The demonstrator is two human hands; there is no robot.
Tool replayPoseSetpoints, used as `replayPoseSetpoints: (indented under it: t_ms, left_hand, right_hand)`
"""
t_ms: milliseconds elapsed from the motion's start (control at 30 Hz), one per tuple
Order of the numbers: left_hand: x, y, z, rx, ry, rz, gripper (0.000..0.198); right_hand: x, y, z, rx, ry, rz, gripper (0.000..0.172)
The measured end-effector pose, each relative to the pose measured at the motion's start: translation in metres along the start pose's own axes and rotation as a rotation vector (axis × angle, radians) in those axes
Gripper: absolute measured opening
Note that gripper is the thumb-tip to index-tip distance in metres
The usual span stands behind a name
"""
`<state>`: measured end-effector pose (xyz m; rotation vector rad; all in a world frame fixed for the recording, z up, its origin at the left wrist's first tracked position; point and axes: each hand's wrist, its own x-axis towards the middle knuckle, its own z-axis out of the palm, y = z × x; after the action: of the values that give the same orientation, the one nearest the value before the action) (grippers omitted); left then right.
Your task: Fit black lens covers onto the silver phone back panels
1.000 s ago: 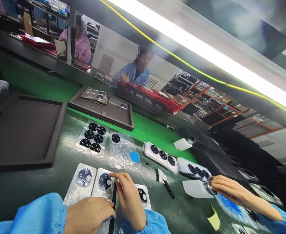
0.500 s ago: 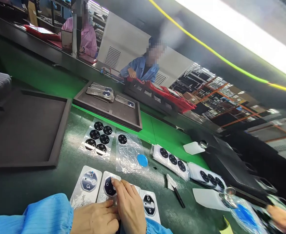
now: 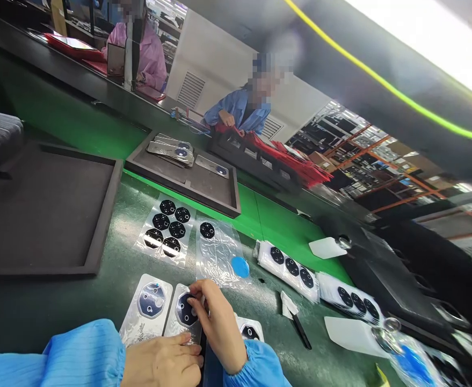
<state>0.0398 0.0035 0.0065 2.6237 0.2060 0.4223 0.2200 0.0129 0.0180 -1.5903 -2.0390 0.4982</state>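
Note:
Several silver phone back panels lie in a row at the near edge, each with a dark octagonal camera plate. My left hand [image 3: 161, 361] lies with fingers stretched across the lower part of the second panel [image 3: 172, 323]. My right hand [image 3: 219, 325] is over that panel's right side, thumb and index finger pinched at the top right edge of its octagonal plate [image 3: 186, 310]. Anything between those fingertips is too small to make out. Left of it lies another panel [image 3: 137, 321]. A panel [image 3: 251, 328] on the right is partly covered by my right hand and sleeve.
Beyond the panels lie a sheet of black octagonal stickers [image 3: 167, 228] and a clear film [image 3: 219, 247]. Sticker stacks [image 3: 288, 271] and a black-handled tool [image 3: 300, 330] are to the right. Trays [image 3: 109, 215] stand left and behind. Two co-workers sit across the bench.
My right hand has gone from fingers laid over the octagonal plate to a thumb-and-index pinch at its upper edge. My left hand stays on the panel. The view has shifted slightly.

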Motion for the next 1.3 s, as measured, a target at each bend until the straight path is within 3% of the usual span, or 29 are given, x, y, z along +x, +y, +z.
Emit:
replayPoseSetpoints:
  t_ms: [533,767,900,1033,1167,1300]
  left_hand:
    - [-0.004,-0.003,0.0,-0.08,-0.005,0.011,0.035]
    - [0.003,-0.002,-0.005,-0.042,0.001,0.012,0.014]
    - [-0.001,-0.001,0.0,-0.027,0.004,0.0,0.018]
    - [-0.006,-0.003,0.006,-0.024,0.046,0.013,0.036]
    - [-0.007,-0.004,0.006,-0.048,0.056,0.005,0.036]
    - [-0.007,-0.004,0.002,-0.051,0.04,0.004,0.038]
  right_hand:
    - [0.008,0.018,0.009,-0.093,-0.09,-0.141,0.019]
    - [-0.04,-0.002,0.005,-0.038,-0.071,-0.156,0.016]
    - [-0.059,-0.004,-0.01,0.107,-0.049,-0.122,0.013]
    - [-0.033,0.001,-0.025,0.132,-0.063,0.057,0.014]
    - [0.004,0.002,-0.026,0.137,-0.208,0.128,0.027]
    - [0.022,0.002,-0.023,0.116,-0.295,0.168,0.024]
